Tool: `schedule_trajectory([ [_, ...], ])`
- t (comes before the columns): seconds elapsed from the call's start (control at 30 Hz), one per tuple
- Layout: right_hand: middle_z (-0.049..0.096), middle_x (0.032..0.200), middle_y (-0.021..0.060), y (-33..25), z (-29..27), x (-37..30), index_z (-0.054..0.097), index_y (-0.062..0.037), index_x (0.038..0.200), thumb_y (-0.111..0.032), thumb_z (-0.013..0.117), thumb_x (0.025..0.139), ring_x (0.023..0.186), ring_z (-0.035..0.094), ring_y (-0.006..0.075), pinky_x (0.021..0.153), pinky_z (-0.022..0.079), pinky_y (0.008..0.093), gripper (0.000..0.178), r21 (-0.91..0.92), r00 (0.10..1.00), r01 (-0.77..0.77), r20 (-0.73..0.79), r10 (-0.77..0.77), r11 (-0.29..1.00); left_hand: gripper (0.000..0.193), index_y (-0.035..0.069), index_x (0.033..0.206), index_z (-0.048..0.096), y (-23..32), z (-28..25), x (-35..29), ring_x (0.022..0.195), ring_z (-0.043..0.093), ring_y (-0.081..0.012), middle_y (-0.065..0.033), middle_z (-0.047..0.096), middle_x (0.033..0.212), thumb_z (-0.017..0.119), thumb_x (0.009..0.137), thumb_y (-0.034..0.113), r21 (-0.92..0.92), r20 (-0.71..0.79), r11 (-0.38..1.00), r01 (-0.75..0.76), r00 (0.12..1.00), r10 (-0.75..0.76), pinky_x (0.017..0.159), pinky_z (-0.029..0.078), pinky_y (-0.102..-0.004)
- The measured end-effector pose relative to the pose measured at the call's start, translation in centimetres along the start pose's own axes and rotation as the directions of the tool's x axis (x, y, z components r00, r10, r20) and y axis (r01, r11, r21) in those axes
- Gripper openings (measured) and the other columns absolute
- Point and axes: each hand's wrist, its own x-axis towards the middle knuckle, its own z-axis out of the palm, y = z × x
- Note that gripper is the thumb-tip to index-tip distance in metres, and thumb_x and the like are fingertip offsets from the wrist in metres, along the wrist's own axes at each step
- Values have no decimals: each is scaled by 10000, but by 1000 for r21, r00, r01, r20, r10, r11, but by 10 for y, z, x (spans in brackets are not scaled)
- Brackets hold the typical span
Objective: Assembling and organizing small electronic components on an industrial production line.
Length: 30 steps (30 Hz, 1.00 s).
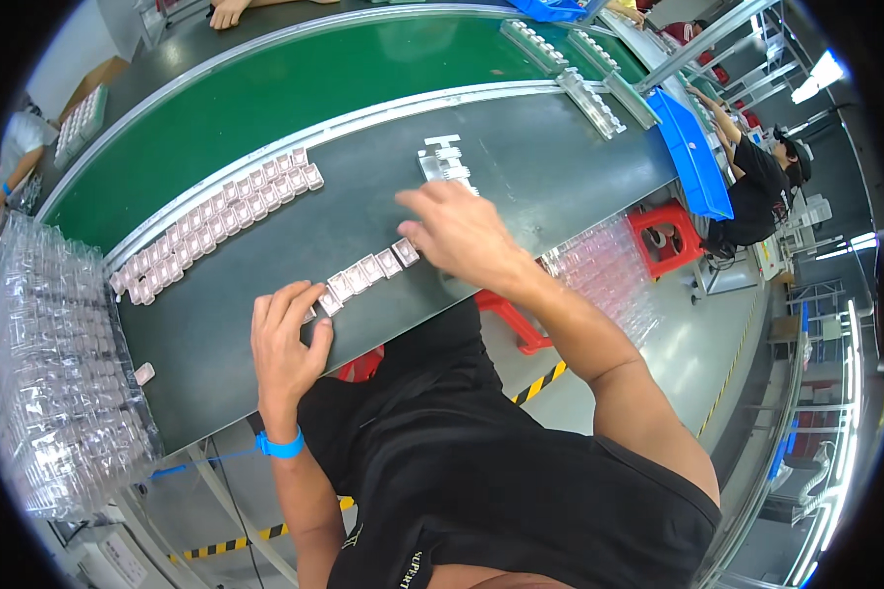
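Note:
A short slanting row of small pale pink square cases [368, 273] lies on the dark work table between my hands. My left hand [290, 339] rests at the row's left end, thumb and fingers apart, the fingertips beside the last case there. Over the right end of the row hovers my right hand [462, 231], its index finger and thumb spread with nothing visible between them. Its other fingers are partly hidden. Just beyond it, a silvery fixture with white parts [442, 165] lies on the table, its near end close to my knuckles.
Several rows of similar pink cases [216, 221] line the table's far left. Stacked clear plastic trays [64, 373] stand at the left edge, with one loose case [144, 373] nearby. Beyond runs a green conveyor belt [265, 103]. Loaded fixtures [589, 103] and a blue bin [692, 157] are at right.

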Motion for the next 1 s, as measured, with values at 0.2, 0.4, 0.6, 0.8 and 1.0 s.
schedule_trajectory([
  [0.2, 561, 1291, 227, 37, 0, -12, 398, -69, 1554, -388, 809, 831, 1188, 588, 409, 936, 537, 513, 890, -112, 920, -382, -144, 366, 917, 362, 50, 1137, 745, 2, 1, 2, 1037, 601, -313, -101, 698, 1194, 698, 781, 94, -12, -1, 1000, 4, 1000, -4, 937, 502, -422],
  [0.4, 674, 1154, 335, 59, 1, -8, 370, 47, 1526, -266, 664, 855, 1107, 651, 461, 957, 508, 524, 797, 70, 880, -474, 44, 472, 878, 368, 48, 1141, 744, 2, 1, 5, 1047, 601, -323, -109, 700, 1199, 703, 777, 81, -6, 10, 1000, 10, 1000, -10, 943, 503, -422],
  [0.6, 699, 1119, 265, 127, -12, -16, 604, 23, 1268, -218, 638, 868, 1065, 672, 440, 948, 526, 514, 468, -52, 914, -406, -40, 404, 913, 376, 47, 1134, 743, 2, 2, 4, 1061, 610, -331, -124, 699, 1203, 708, 760, 35, -1, 18, 1000, 30, 999, -30, 937, 512, -421],
  [0.8, 693, 1092, 231, 261, -57, -18, 659, -66, 1230, -243, 639, 871, 1063, 668, 407, 933, 531, 495, 401, -164, 866, -470, -273, 418, 867, 376, 34, 1125, 739, 2, 1, 5, 1065, 615, -349, -148, 698, 1194, 694, 753, 10, 0, 24, 999, 50, 998, -50, 949, 507, -429],
  [1.0, 692, 1165, 233, 387, -104, 10, 689, -108, 1239, -194, 613, 885, 1084, 662, 446, 949, 537, 549, 371, -315, 784, -604, -404, 472, 732, 371, 18, 1093, 741, 3, 3, 9, 1058, 619, -344, -158, 709, 1148, 660, 731, 3, -6, 22, 995, 104, 994, -104, 956, 491, -429],
])
